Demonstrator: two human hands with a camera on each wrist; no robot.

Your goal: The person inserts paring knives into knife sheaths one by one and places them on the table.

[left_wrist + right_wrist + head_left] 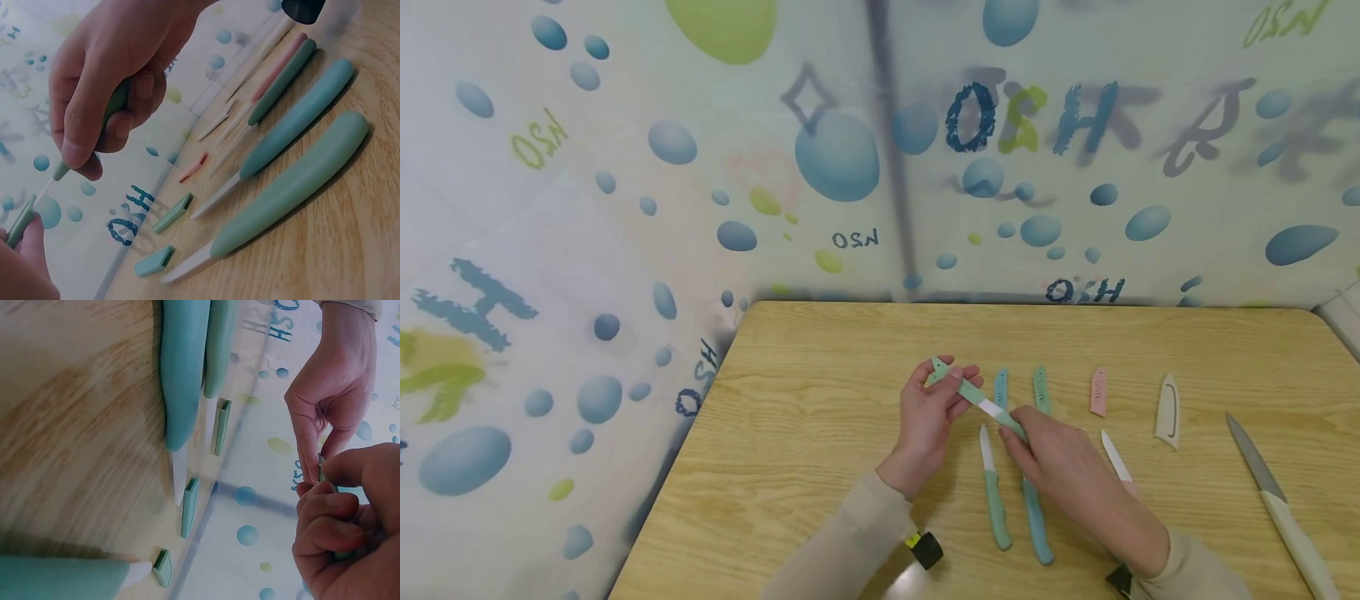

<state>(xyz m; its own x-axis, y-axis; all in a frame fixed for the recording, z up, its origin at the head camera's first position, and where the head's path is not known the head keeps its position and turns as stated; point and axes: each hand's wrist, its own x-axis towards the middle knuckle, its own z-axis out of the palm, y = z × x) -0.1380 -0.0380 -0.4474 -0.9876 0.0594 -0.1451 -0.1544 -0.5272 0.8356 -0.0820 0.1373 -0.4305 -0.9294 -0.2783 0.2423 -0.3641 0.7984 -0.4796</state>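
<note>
In the head view my left hand (925,417) pinches a green blade sheath (972,392) between thumb and fingers, above the wooden table. My right hand (1067,458) grips the green handle of a small knife (1011,423), fingers wrapped round it. A short stretch of its white blade (44,187) shows between handle and sheath; the tip is hidden at the sheath's mouth. Below the hands lie a green knife (995,508) and a blue knife (1036,521). The left wrist view also shows another green knife (281,84), mostly covered by my right hand from above.
Along the table (805,400) lie a blue sheath (1001,388), a green sheath (1041,388), a pink sheath (1098,392) and a white sheath (1167,412). A pink-handled knife (1117,457) and a large white-handled knife (1288,521) lie to the right. Patterned curtain (820,275) stands behind.
</note>
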